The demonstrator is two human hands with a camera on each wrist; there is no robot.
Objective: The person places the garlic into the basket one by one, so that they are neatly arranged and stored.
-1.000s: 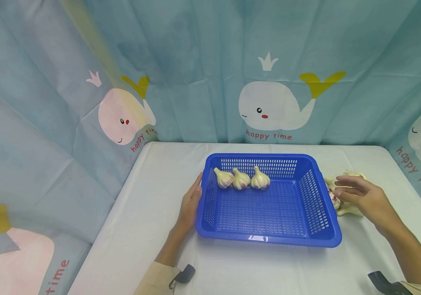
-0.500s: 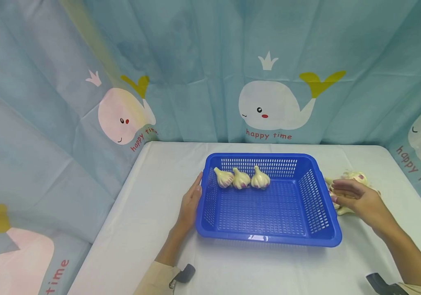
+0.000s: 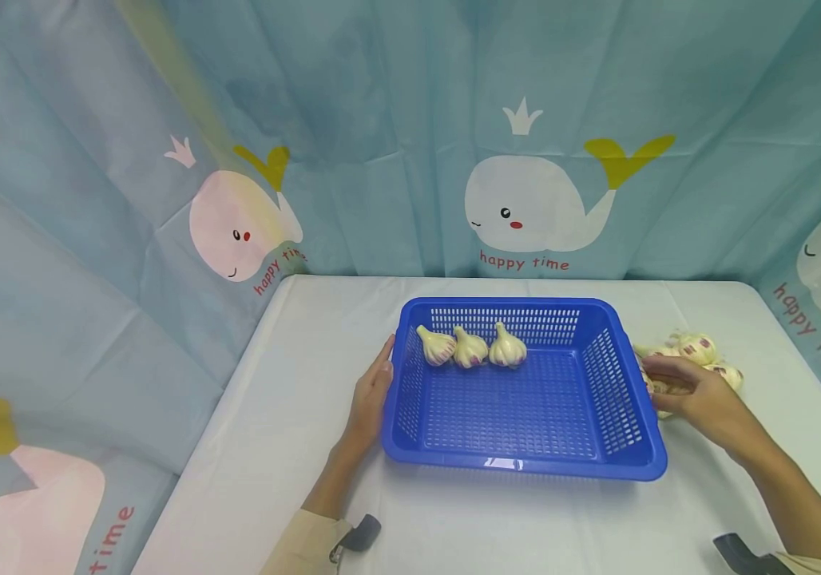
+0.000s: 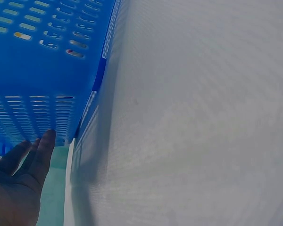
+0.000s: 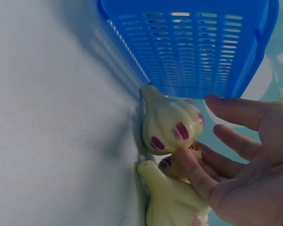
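A blue plastic basket [image 3: 511, 467] holds three garlic bulbs [image 3: 471, 349] in a row along its back left. My left hand [image 3: 370, 399] rests against the basket's left outer wall, with straight fingers touching the slotted side in the left wrist view. Just beyond the right wall, my right hand [image 3: 698, 399] reaches over a pile of garlic bulbs [image 3: 696, 348]. In the right wrist view its fingers are spread, and one fingertip touches or nearly touches the root end of a purple-marked garlic bulb [image 5: 172, 122]. Another garlic bulb [image 5: 172, 197] lies beside it. The hand partly hides the pile in the head view.
A white cloth covers the table [image 3: 295, 351]. Behind and at the sides hangs a blue-green curtain [image 3: 389, 160] printed with whales. Dark straps [image 3: 362, 533] sit near both sleeve cuffs.
My right hand has moved down and slightly left among the bulbs by the basket, uncovering more of the pile behind it. The left hand, basket and three bulbs inside stay put.
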